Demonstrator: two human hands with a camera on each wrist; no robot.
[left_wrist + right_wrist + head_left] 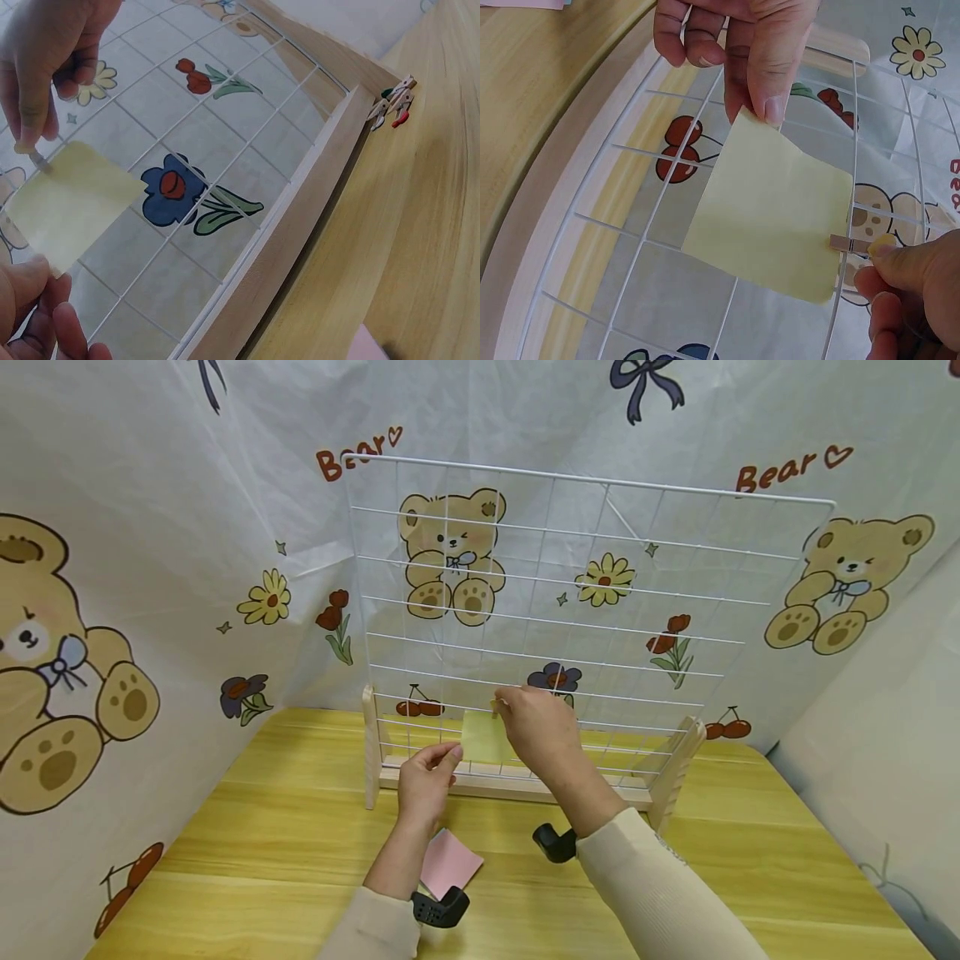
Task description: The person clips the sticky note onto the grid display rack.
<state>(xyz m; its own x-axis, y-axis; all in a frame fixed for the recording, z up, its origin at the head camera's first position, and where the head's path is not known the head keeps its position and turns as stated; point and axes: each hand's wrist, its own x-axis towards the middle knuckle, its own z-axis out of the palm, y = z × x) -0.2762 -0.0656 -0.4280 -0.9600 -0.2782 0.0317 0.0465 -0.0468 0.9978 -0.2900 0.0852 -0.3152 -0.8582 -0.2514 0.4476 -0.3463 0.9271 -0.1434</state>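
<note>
A pale yellow paper note (769, 210) lies against a white wire grid panel (585, 475). My left hand (423, 789) pinches the note's lower left corner between thumb and forefinger. At the note's upper edge, my right hand (540, 731) pinches a small wooden clothespin (843, 243) with a yellow tip. In the right wrist view the clothespin's jaws lie over the note's edge beside a grid wire. In the head view my right hand hides part of the note and most of the clothespin.
The grid stands in a wooden base (480, 785) on a wood-grain table (300, 843). Pink paper notes (452, 862) lie near my left wrist. Several small clothespins (396, 101) lie by the base's right end. A bear-print cloth (247, 468) hangs behind.
</note>
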